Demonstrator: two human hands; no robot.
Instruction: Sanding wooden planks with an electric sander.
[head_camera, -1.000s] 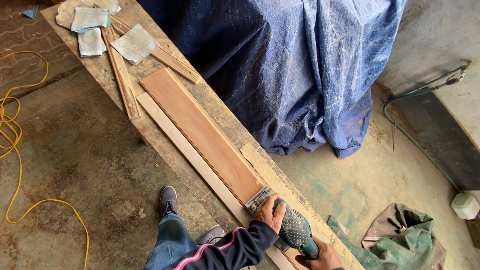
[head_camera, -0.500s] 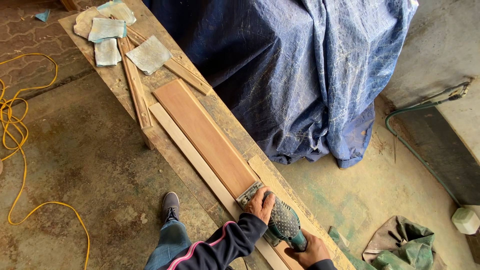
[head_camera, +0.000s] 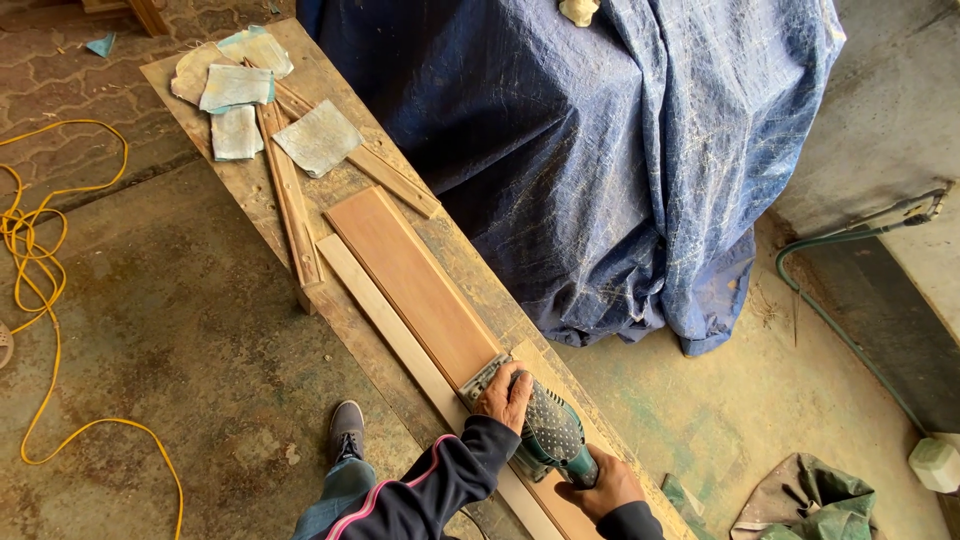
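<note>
A green power sander (head_camera: 545, 432) sits flat on the near part of a long reddish-brown board (head_camera: 410, 280). My left hand (head_camera: 503, 392), in a dark sleeve with a pink stripe, presses on the sander's front. Gripping the rear handle at the bottom edge of the view is my right hand (head_camera: 605, 488). The board lies lengthwise on a worn wooden workbench (head_camera: 250, 190), and a pale narrow strip (head_camera: 370, 300) runs along its left side.
Several sandpaper sheets (head_camera: 318, 138) and thin wooden slats (head_camera: 290, 200) lie at the bench's far end. A blue tarp (head_camera: 620, 150) covers something bulky on the right. A yellow cable (head_camera: 40, 260) coils on the floor left. A green hose (head_camera: 850, 340) and crumpled cloth (head_camera: 810, 505) lie right.
The sander and both hands have slid up the board toward its far end. The view has tilted, so the bench appears lower and further right in the picture.
</note>
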